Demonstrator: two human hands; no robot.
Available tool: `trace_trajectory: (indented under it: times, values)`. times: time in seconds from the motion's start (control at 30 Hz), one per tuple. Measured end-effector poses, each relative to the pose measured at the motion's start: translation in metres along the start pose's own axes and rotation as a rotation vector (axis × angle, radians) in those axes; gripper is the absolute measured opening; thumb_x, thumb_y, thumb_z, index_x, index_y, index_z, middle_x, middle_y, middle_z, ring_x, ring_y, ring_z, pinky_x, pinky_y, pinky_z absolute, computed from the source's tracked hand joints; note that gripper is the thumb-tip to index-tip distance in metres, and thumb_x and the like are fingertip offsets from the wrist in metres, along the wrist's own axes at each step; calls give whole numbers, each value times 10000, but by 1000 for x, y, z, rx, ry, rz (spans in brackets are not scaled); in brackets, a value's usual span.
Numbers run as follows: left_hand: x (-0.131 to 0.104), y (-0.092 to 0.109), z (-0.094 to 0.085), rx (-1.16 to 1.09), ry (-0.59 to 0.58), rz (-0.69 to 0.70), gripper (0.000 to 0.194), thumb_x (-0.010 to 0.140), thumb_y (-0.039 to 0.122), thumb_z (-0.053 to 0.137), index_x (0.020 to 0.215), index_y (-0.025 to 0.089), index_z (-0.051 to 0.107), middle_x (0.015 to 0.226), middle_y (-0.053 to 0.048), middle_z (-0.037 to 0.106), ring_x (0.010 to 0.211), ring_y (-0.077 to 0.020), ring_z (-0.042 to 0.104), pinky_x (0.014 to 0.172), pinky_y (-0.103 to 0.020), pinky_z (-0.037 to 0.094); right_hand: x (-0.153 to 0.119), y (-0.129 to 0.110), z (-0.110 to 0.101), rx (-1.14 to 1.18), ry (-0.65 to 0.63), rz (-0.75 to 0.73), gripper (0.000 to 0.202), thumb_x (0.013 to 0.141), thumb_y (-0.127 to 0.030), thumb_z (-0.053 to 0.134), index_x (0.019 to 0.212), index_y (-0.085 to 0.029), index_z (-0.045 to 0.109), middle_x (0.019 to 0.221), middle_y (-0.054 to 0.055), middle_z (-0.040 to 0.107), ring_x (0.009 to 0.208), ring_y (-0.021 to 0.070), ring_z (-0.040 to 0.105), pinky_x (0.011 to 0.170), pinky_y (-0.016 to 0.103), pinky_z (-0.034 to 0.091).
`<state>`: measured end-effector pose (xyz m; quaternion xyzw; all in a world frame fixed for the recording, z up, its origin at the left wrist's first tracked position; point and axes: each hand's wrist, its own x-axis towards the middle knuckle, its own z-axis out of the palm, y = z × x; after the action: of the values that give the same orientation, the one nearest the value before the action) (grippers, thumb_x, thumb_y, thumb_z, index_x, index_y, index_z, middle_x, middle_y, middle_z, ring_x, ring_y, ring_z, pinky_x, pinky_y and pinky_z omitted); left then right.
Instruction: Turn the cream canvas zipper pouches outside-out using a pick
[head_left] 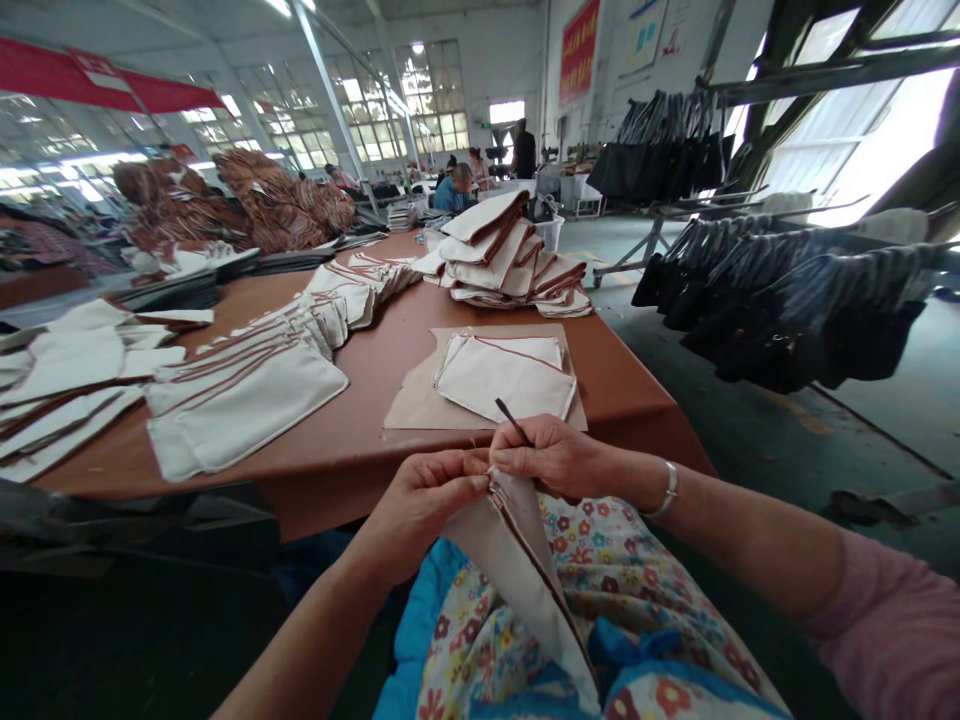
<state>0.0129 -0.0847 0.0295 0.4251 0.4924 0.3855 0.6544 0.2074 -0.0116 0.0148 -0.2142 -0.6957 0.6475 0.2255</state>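
My left hand point(442, 492) pinches the top corner of an off-white fabric piece point(514, 580) with a brown trimmed edge. The piece hangs down over a flowered apron on my lap, its two layers parted along the edge. Against that same corner, my right hand point(551, 458) is closed around a thin dark tool point(513, 420), whose flat tip sticks up past the fingers. The tool's lower part is hidden in the hand, so its exact kind cannot be told. Just beyond my hands, similar white pieces point(506, 375) lie on a brown cardboard sheet point(412, 400).
The brown-covered table point(375, 370) carries a row of overlapping white pieces point(255, 400) on the left and a tall stack point(502, 250) at the back. Brown bundles point(277, 200) rise far left. Racks of hanging black items point(780, 310) stand right. Several people are in the background.
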Motion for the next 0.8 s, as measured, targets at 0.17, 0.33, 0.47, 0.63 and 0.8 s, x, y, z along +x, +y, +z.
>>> trace_trajectory:
  times: [0.17,0.33,0.47,0.63,0.8]
  values:
    - [0,4,10,107,28,27,190,749,304,744,799,123,715,669,-12,665,552,-112,553,520,-192,391,0,-14,2,-213,61,-25,287,805,-376,703,828,-118,581,664,-43,512,576,57,402,505,172,319]
    - [3,3,14,50,114,59,114,692,233,707,670,127,669,616,3,633,497,-94,504,483,-189,361,5,-17,1,-220,63,54,58,759,-124,615,817,-117,605,603,-61,523,511,42,406,462,151,314]
    - [3,-3,13,-9,143,52,149,680,253,727,663,128,649,585,9,610,471,-80,476,467,-179,338,6,-17,-1,-153,86,80,98,756,-100,577,849,-121,597,559,-83,506,405,19,360,378,132,266]
    - [4,-8,11,-47,117,47,186,711,272,742,668,135,624,549,23,577,458,-66,442,469,-170,329,1,-18,-3,-95,62,145,122,810,-203,576,914,-142,596,550,-89,488,326,34,377,318,146,251]
    - [4,-6,13,66,102,65,207,749,315,725,713,126,647,595,9,600,493,-80,470,488,-182,347,2,-14,-5,-169,50,49,188,757,-269,695,837,-121,611,641,-48,546,499,45,428,444,159,318]
